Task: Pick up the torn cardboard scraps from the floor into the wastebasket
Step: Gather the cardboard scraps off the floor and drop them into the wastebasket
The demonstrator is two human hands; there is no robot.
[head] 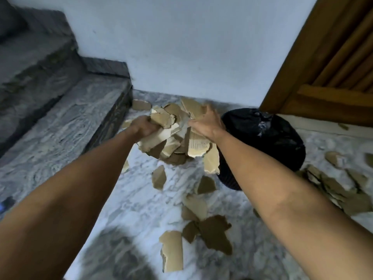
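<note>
Head view: bundle of cardboard scraps (171,136) clamped between left hand (144,128) and right hand (205,124), both curled on it, wastebasket (268,142) just right, nearer right hand.

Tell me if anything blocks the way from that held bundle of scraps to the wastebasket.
Nothing visible does. Both hands, left and right, hold the bundle of scraps just left of the black-lined wastebasket, whose open top faces up unobstructed.

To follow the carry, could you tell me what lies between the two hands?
In the head view, a bundle of torn cardboard scraps fills the gap between the left hand and right hand.
</note>
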